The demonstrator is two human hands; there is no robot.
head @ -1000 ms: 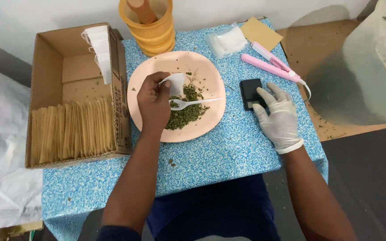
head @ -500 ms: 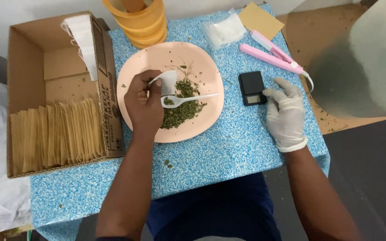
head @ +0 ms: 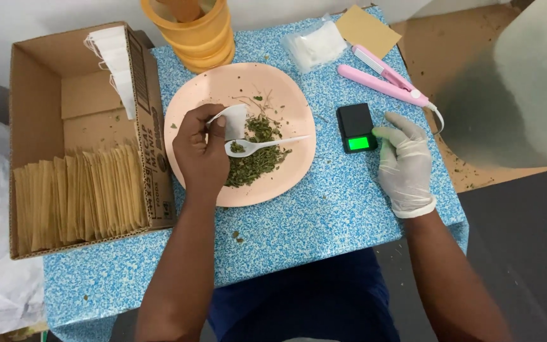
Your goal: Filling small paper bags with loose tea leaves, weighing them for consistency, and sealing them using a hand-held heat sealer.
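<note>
Counter: blue speckled, carries everything.
Plate: pink, dried green leaves heaped on it.
Scale: display now lit green; dark earlier.
Right hand: gloved, fingers loosely spread, fingertip at scale.
Left hand: fingers gripping white sachet and spoon over plate, unchanged.

Blue-speckled bench against white wall; brown floor right, dark grey floor nearer; even light.
</note>
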